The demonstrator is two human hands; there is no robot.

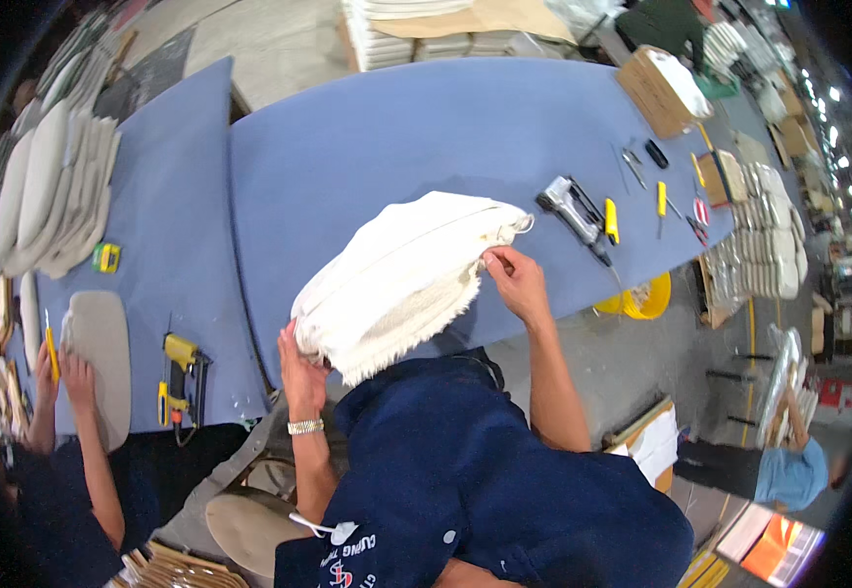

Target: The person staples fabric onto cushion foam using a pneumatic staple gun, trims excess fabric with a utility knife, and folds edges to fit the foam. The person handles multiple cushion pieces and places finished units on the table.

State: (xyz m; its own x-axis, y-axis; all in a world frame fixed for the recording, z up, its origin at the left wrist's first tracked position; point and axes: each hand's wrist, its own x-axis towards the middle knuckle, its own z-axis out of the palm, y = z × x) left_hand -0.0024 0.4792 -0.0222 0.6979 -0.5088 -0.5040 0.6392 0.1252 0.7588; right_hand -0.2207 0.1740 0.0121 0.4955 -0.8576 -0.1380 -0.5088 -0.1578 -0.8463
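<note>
A white upholstered cushion piece [396, 260] with a frayed fabric edge is held up on its side at the near edge of the blue-covered table. My left hand [303, 372], with a metal-band watch at the wrist, grips its lower left end; some fingers are hidden behind the cloth. At the other end, my right hand [519, 282] pinches the gathered fabric near the corner. A silver and black staple gun [573, 211] lies on the table beyond my right hand, with a yellow-handled tool [611, 221] beside it.
Farther right are another yellow-handled tool [661, 201], pliers [633, 167] and a cardboard box [663, 93]. A yellow bucket [649, 298] stands below the table edge. At left, a co-worker's hands work at a beige pad [102, 363], near a yellow staple gun [183, 377] and stacked cushions [58, 191].
</note>
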